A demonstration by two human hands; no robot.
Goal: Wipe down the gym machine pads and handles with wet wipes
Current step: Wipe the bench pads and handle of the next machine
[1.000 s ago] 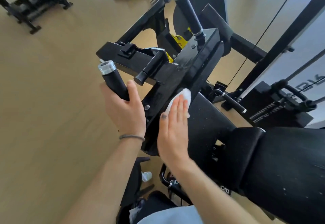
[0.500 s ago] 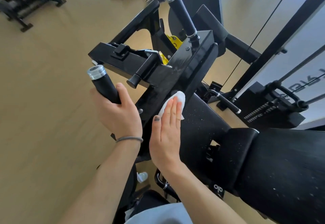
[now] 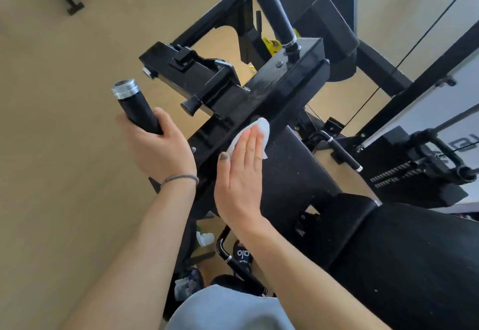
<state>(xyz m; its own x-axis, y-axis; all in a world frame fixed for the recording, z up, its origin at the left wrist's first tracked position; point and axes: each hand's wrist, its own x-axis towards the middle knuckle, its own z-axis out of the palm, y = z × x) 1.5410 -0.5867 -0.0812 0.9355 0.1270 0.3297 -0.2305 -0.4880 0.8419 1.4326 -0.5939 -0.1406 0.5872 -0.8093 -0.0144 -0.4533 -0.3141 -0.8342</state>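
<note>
One view only, from camera on my head. Looks forward and steeply down, close over my forearms and gym machine point(image 3: 272, 91). Wide lens bends edges. Wooden floor point(image 3: 64, 148) fills left side, pad point(image 3: 414, 265) lower right corner. No second view to share.

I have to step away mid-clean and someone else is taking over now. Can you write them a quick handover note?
Left hand: grips the near black handle.
Right hand: flat, fingers straight, pressing the white wet wipe against the black frame bar between the two handles.
Done: that bar looks glossy and wet around the wipe.
Left: likely both handles, including the far handle, and the dust-specked pad at lower right.
</note>
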